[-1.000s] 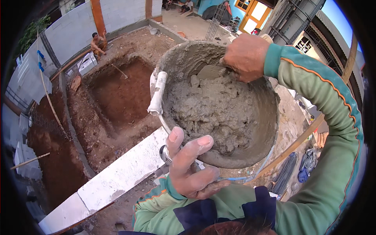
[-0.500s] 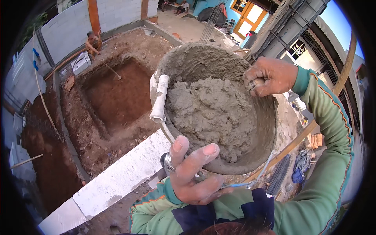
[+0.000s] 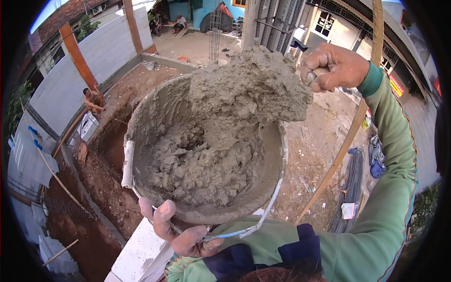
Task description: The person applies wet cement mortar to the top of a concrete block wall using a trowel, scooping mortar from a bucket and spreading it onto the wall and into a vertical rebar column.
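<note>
A round, mortar-crusted bucket [image 3: 221, 216] hangs just beyond the left hand [image 3: 181, 231], whose fingers curl around its thin, partly blue handle [image 3: 230, 234]. Lumpy wet mortar [image 3: 202, 171] fills its base; a coarse heap [image 3: 249, 89] rises beside the right hand [image 3: 336, 69], closed around a mostly hidden tool grip [image 3: 311, 76], the far end buried.

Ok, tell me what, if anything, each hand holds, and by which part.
The right hand grips a tool loaded with mortar, apparently by its handle. The left hand is at the wire handle of the bucket; whether it grips cannot be told.
</note>
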